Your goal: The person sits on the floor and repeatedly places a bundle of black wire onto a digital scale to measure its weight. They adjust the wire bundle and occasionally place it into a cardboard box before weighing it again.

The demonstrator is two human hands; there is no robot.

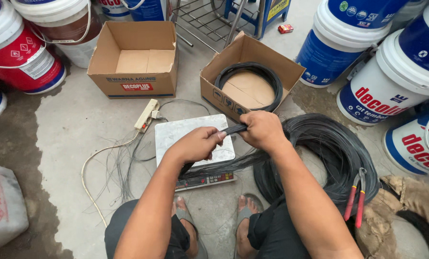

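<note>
My left hand (197, 143) and my right hand (261, 130) both grip a bundle of thin black wire (234, 128) stretched between them above a flat digital scale (183, 134) on the floor. The strands trail down to a large coil of black wire (337, 153) lying to the right on the concrete. A cardboard box (214, 93) just beyond the scale holds a smaller black wire coil (272, 79).
An empty cardboard box (135, 79) sits at upper left, a power strip (146, 115) beside the scale. Red-handled cutters (356, 196) rest on the big coil. Paint buckets (382, 91) crowd right and left (20, 57). A grey sack (1, 201) lies lower left.
</note>
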